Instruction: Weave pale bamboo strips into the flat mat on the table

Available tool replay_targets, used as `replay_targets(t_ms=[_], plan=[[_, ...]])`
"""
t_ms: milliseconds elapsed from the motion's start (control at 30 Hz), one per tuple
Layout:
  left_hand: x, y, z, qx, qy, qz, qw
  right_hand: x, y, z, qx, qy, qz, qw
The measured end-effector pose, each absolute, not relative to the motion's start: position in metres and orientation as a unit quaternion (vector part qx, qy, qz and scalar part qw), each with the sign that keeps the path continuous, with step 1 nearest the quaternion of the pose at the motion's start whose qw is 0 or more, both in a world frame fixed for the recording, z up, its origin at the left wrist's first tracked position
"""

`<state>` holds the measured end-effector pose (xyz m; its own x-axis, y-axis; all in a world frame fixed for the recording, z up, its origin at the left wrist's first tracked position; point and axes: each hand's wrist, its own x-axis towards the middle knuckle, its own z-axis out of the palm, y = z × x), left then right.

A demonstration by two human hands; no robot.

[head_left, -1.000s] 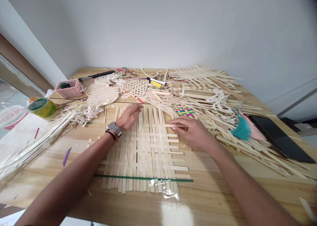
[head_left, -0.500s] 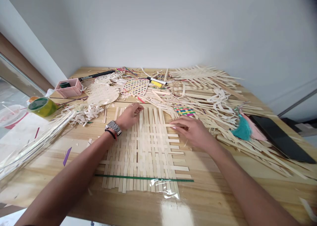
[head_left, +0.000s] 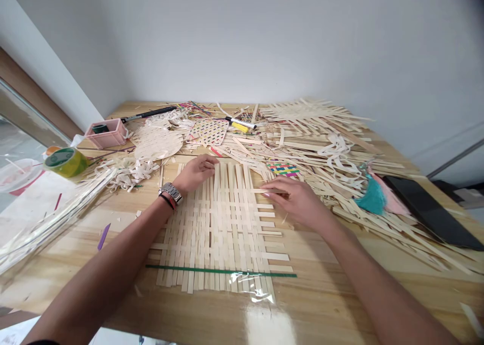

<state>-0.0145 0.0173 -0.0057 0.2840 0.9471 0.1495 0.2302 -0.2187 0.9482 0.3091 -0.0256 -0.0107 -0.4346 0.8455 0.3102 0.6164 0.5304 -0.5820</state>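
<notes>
A loosely woven mat of pale bamboo strips (head_left: 234, 234) lies flat in front of me, with strip ends sticking out at its right side and top. My right hand (head_left: 293, 196) pinches the right end of a crosswise bamboo strip (head_left: 259, 191) near the upper edge of the weave. At the top left of the mat, my left hand (head_left: 197, 174) has its fingers bent together at the upper ends of the lengthwise strips; the hand hides part of what they grip. A thin green strip (head_left: 174, 268) crosses the near end, where shiny clear tape (head_left: 260, 293) shows.
Loose bamboo strips (head_left: 302, 151) heap behind the mat, with a marker (head_left: 242, 123) among them. A tape roll (head_left: 65, 162) and a pink basket (head_left: 108, 135) stand left. At right lie a teal tassel (head_left: 368, 196) and a black phone (head_left: 431, 211). A wall (head_left: 242, 43) rises behind.
My left hand has shifted slightly left and up, and its fingers have loosened a little from a tighter curl. The right hand keeps its pinch in nearly the same place.
</notes>
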Motion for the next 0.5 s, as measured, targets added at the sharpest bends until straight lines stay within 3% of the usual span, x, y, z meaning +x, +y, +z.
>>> replay_targets(t_ms=[500], plan=[[-0.0125, 0.0142, -0.0007, 0.593, 0.401, 0.444, 0.539, 0.3084, -0.0275, -0.0052, -0.449, -0.823, 0.201, 0.282]])
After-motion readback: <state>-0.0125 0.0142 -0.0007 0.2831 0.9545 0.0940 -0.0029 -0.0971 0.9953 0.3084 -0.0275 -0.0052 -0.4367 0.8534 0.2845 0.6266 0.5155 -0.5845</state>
